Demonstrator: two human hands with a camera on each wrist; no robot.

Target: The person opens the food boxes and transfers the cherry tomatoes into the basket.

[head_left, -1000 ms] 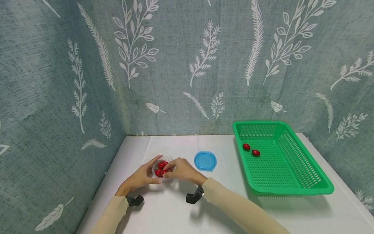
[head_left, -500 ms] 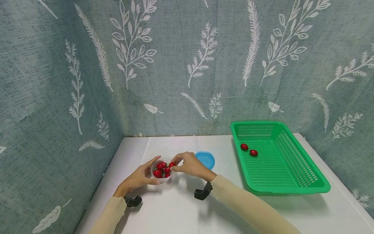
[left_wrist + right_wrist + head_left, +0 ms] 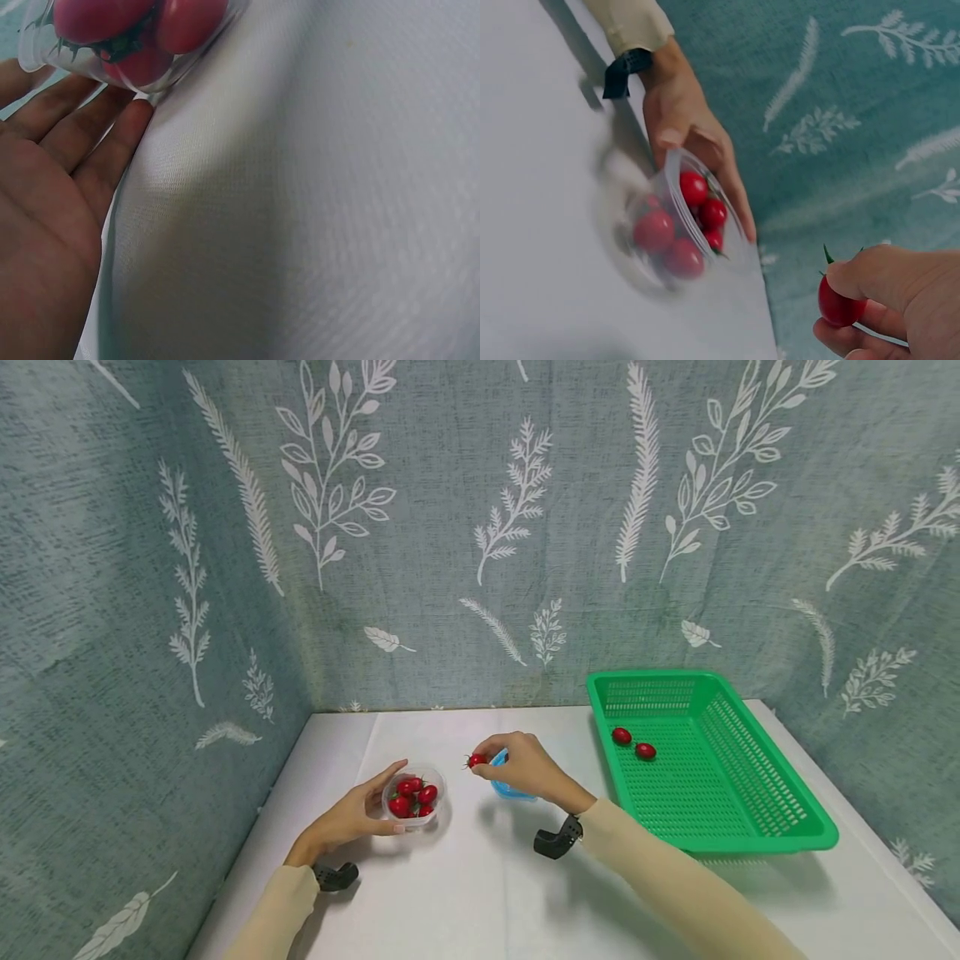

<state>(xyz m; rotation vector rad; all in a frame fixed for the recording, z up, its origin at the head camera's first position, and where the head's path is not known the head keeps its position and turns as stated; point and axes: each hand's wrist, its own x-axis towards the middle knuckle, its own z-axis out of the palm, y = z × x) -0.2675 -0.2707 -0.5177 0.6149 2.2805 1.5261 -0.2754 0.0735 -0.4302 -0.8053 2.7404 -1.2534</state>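
My left hand (image 3: 352, 814) grips a clear plastic container (image 3: 438, 777) from its left side, thumb at the near rim and fingers along the far side. Several red cherry tomatoes (image 3: 402, 806) with green stems lie inside it. In the left wrist view, the fingertips (image 3: 139, 112) meet the container's wall (image 3: 34, 49). To the right of the container, my right hand (image 3: 528, 767) pinches one cherry tomato (image 3: 476, 761) in the air between thumb and fingers. The right wrist view shows this tomato (image 3: 838, 304) with its green stem up, partly hidden by the thumb.
A blue lid (image 3: 513, 792) lies on the white table (image 3: 450, 902), partly hidden under my right hand. At the right stands a green plastic basket (image 3: 742, 843) with two tomatoes (image 3: 633, 744) at its left end. Patterned grey-green cloth (image 3: 450, 652) hangs behind and at the left.
My right hand has taken one tomato out of the container and moved it up and to the right, over the lid. My left hand stays at the container.
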